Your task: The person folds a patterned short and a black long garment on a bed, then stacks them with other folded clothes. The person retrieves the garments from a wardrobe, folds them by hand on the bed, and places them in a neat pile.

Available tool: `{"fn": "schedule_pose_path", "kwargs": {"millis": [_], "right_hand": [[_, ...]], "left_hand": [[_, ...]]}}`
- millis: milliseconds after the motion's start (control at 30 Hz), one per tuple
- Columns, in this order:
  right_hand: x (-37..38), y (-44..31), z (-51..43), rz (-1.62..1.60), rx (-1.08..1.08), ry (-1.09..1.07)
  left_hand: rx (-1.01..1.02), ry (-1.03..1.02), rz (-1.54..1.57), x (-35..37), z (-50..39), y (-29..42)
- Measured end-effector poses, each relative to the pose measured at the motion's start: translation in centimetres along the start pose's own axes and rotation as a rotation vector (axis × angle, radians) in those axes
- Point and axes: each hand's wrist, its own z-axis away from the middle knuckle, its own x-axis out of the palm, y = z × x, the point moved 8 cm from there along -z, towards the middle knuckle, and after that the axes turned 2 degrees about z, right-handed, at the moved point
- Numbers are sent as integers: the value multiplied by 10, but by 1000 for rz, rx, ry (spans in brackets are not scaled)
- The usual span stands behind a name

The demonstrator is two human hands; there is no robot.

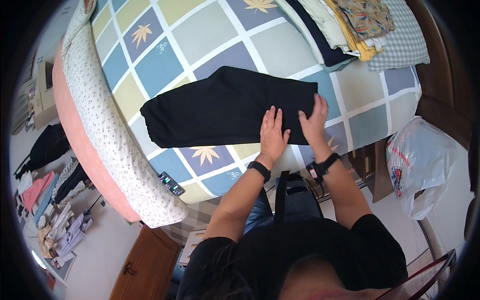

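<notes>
A black folded garment [221,108], perhaps trousers, lies flat across the checked bedspread [204,28]. Its gathered end points left and its straight end right. My left hand [272,131] rests palm down on its lower right part, fingers apart. Close to the straight right end, my right hand [315,116] has its fingers spread at the cloth's edge, slightly blurred. Neither hand grips anything that I can see. Both wrists wear black bands, and a small device sits at the right one.
A stack of folded clothes [330,33] lies at the upper right beside a gingham pillow [401,45]. A phone [171,183] rests near the rolled white quilt [108,123]. A white plastic bag [420,165] stands right of the bed. Clothes [56,228] hang at the far left.
</notes>
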Motion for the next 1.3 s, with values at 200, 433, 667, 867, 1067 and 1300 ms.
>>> {"fn": "schedule_pose_path", "kwargs": {"millis": [200, 433, 667, 867, 1067, 1300], "right_hand": [[9, 14, 30, -869, 521, -349], [-12, -76, 43, -703, 149, -323], [75, -159, 58, -396, -198, -570], [84, -156, 32, 353, -507, -336], [83, -109, 27, 183, -268, -132], [86, -70, 53, -840, 461, -388]], "left_hand": [[-32, -135, 141, 14, -8, -21], [-108, -205, 1340, 11, -4, -16], [-813, 124, 1911, -4, 43, -120], [-295, 311, 1047, -73, 51, -135], [49, 197, -64, -85, 47, -60], [-80, 202, 166, -87, 11, -82]]}}
